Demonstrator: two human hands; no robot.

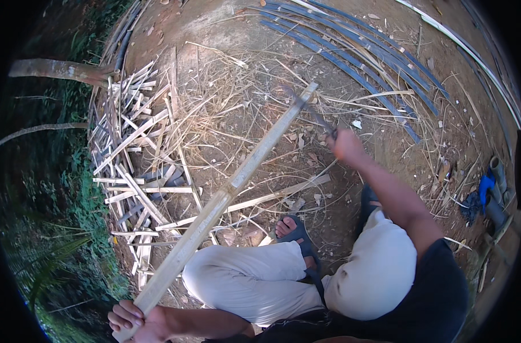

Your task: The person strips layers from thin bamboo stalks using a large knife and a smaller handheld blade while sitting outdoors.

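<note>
While the left hand (136,320) clenches the near end of a long pale bamboo pole (232,188) at about seven o'clock in the head view, the pole slants up toward one o'clock, passing over the bent knee in light trousers (243,280). Out at two o'clock, the right hand (347,146) is closed around the handle of a dark blade (309,108) whose edge meets the pole's far tip. Split bamboo strips (134,171) lie heaped at nine o'clock, with long dark slats (357,57) fanned across the dirt ground (226,34) at one o'clock.
</note>
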